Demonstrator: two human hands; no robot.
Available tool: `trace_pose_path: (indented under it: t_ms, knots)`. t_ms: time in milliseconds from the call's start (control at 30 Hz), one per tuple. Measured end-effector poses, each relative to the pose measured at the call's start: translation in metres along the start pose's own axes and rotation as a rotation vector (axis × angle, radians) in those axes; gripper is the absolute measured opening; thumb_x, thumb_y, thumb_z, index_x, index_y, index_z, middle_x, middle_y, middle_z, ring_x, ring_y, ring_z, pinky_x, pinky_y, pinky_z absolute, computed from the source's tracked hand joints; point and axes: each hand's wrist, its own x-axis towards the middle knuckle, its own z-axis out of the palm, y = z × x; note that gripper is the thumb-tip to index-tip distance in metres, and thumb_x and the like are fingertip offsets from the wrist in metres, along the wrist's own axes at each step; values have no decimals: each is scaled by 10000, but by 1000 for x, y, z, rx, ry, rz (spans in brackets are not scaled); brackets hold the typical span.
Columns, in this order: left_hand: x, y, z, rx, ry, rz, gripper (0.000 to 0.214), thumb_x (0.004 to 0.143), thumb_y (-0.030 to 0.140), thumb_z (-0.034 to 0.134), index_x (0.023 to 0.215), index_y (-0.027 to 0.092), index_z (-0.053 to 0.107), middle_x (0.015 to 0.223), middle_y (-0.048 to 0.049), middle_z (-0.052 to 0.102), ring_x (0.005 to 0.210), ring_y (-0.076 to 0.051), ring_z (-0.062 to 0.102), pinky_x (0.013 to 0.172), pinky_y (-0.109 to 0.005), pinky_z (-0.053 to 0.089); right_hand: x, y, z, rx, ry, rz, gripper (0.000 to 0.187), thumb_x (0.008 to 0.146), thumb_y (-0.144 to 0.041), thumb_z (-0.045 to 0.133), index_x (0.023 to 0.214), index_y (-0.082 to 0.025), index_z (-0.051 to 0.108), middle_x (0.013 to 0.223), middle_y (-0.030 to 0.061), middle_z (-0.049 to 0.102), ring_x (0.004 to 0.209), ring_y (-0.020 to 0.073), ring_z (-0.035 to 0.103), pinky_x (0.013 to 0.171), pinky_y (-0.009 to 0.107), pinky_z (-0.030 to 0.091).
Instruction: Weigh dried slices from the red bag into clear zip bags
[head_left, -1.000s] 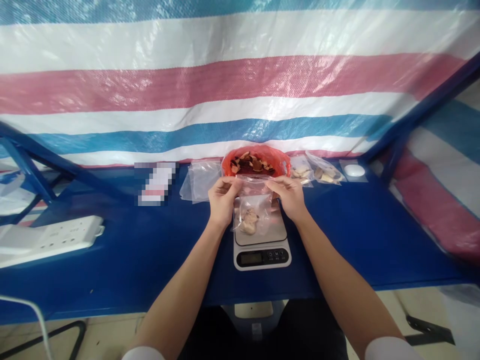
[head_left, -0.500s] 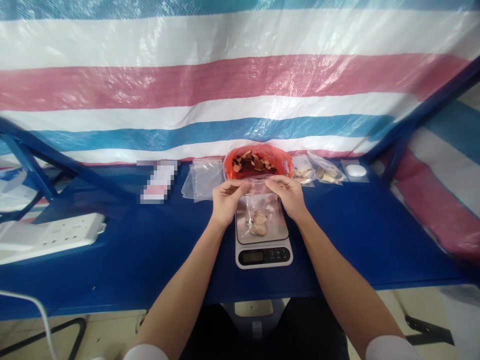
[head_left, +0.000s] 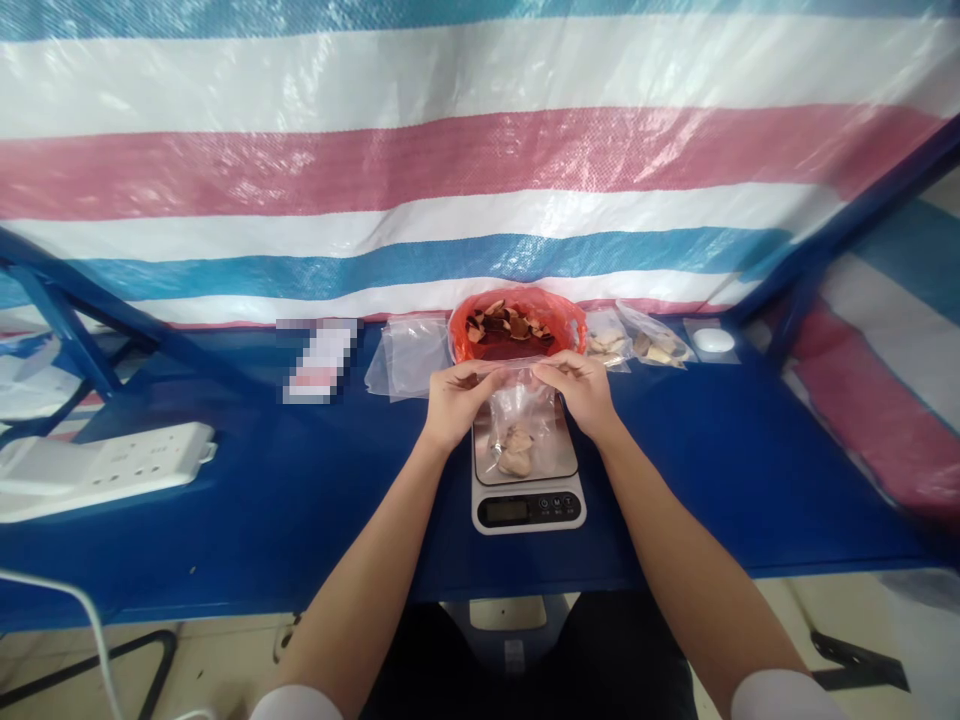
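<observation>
My left hand (head_left: 459, 402) and my right hand (head_left: 579, 388) pinch the top edge of a clear zip bag (head_left: 519, 410) between thumbs and fingers, one at each side. Pale dried slices (head_left: 516, 452) lie in the bottom of the bag. The bag hangs over the metal plate of a white kitchen scale (head_left: 486, 525); whether it rests on the plate I cannot tell. The scale's display looks blank. Just beyond my hands stands a red plastic bag (head_left: 463, 312), open at the top, with brown dried slices (head_left: 510, 322) inside.
Flat clear bags (head_left: 409, 355) lie left of the red bag. On its right are filled clear bags (head_left: 656, 345) and a white oval object (head_left: 712, 341). A white power strip (head_left: 150, 465) sits at the left on the blue table (head_left: 300, 520). Striped sheeting (head_left: 480, 160) hangs behind.
The zip bag's mouth now looks flatter and more closed between my fingers, and its body narrower. My hands stay almost in place, both still pinching its top edge.
</observation>
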Motion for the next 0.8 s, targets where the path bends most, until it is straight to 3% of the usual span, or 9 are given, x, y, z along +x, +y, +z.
trace_pose_path:
  t_ms: [167,500,800]
  knots:
    - [2,-4,-3,-25,38,17,207,666,368,854,750,188,797,773,-48,769,716,-179,694,727,-303,561,-1,-3,-1,-2,-12,38,246,721,-456,784,753,-217,734,651,-6,711,516,136,623,471,257,519]
    - [2,-2,-2,-31,28,-27,214,677,375,847,741,180,788,755,-42,759,688,-164,675,695,-283,547,-3,-10,-2,-92,23,-42,230,732,-429,750,619,-231,719,608,0,689,552,162,617,570,311,530]
    - [0,-4,1,14,11,-20,216,703,384,829,777,183,795,728,-40,758,664,-170,678,678,-287,550,-3,-6,2,-13,30,-37,244,719,-455,759,668,-226,693,599,-14,670,499,136,574,506,288,497]
